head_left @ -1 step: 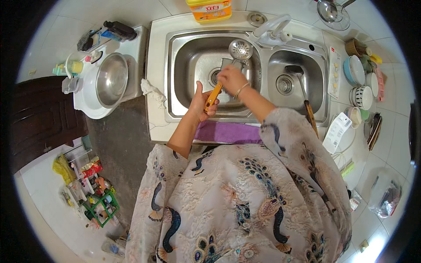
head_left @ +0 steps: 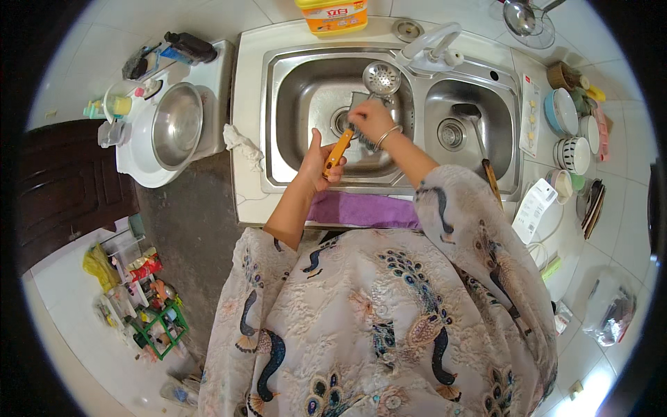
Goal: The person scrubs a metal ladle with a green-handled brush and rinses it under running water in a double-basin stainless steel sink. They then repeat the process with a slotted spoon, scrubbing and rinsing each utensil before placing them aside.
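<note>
My left hand [head_left: 324, 165] is closed around the orange-yellow handle of a slotted ladle [head_left: 338, 153], thumb raised along its side. The ladle slants over the large left basin [head_left: 295, 90] of a steel sink, its round perforated bowl [head_left: 382, 78] toward the faucet. My right hand [head_left: 372, 119] pinches a grey scrubbing cloth [head_left: 360, 100] against the shaft, just above the handle; its fingertips are partly hidden. In the smaller right basin [head_left: 434, 156] leans a dark-headed spatula [head_left: 479, 132] with a wooden handle.
A white faucet [head_left: 431, 52] rises behind the sink, near a yellow detergent jug [head_left: 333, 17]. A purple cloth [head_left: 365, 210] lies along the front edge. Bowls [head_left: 573, 154] stand at the right. A white rag [head_left: 241, 146] and a metal basin [head_left: 177, 126] are at the left.
My right hand has shifted slightly up along the ladle's shaft, with more of the grey cloth showing below it. My left hand stays in place on the handle.
</note>
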Available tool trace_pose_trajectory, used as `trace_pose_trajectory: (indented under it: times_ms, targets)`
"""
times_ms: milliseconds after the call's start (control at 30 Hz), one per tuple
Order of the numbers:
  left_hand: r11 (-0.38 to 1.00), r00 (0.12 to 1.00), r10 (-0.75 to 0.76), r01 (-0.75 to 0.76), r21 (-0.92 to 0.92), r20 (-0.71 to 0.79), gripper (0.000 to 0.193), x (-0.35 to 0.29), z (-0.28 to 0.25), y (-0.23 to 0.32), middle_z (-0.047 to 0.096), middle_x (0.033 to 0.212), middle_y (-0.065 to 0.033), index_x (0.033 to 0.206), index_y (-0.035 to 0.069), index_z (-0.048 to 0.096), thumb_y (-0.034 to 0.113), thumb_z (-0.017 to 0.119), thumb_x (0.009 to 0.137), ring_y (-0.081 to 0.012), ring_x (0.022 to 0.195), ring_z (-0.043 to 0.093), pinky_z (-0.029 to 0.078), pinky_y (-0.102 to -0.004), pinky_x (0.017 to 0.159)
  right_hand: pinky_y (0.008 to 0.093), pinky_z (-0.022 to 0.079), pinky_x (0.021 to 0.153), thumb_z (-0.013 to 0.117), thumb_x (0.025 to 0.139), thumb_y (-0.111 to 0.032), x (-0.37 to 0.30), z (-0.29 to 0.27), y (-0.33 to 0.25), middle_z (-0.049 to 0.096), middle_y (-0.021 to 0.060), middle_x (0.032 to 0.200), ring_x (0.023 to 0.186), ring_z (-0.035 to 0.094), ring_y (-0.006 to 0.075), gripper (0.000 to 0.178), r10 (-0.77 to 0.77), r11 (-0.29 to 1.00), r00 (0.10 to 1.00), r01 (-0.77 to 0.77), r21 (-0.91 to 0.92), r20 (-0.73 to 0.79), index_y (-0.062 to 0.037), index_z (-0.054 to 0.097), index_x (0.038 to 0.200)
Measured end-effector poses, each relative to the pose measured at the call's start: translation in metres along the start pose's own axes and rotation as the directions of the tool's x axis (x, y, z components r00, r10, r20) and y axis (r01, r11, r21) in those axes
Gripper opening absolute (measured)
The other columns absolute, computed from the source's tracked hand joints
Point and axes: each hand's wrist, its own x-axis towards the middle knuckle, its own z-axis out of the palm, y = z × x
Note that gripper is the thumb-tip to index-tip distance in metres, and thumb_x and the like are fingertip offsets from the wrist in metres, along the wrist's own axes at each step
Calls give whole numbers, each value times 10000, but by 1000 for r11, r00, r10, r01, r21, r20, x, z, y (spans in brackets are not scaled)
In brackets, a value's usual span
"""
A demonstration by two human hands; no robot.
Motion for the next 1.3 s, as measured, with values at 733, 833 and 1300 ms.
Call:
trace_pose_trajectory:
  times_ms: [733, 833, 1300]
  targets:
    - [872, 950, 218, -292, -394, -223, 1043, 45, -73, 24, 426, 1295, -263, 1288, -66, 382, 816, 199, 762, -386, 1158, 461, 362, -449, 1004, 384, 479, 745, 621, 766, -119, 1, 90, 8, 570, 121, 892, 839, 567, 287, 94, 97, 995, 994, -99, -24, -53, -69, 684, 813]
    - [881, 925, 180, -303, -364, -336, 1025, 43, -64, 29, 423, 1264, -307, 1266, -55, 413, 815, 204, 765, -396, 1160, 444, 346, -488, 1006, 382, 480, 743, 612, 767, -111, -25, 97, -34, 572, 122, 861, 831, 576, 284, 96, -77, 990, 997, 80, 114, -30, -69, 687, 809]
    - [799, 938, 307, -346, -492, -162, 890, 38, -40, 44, 423, 1252, -253, 1307, -2, 401, 735, 285, 820, -356, 1157, 415, 292, -441, 1032, 351, 470, 778, 629, 784, -149, 7, 79, -1, 578, 142, 893, 858, 567, 287, 145, 28, 999, 999, -29, -31, -29, -71, 691, 889]
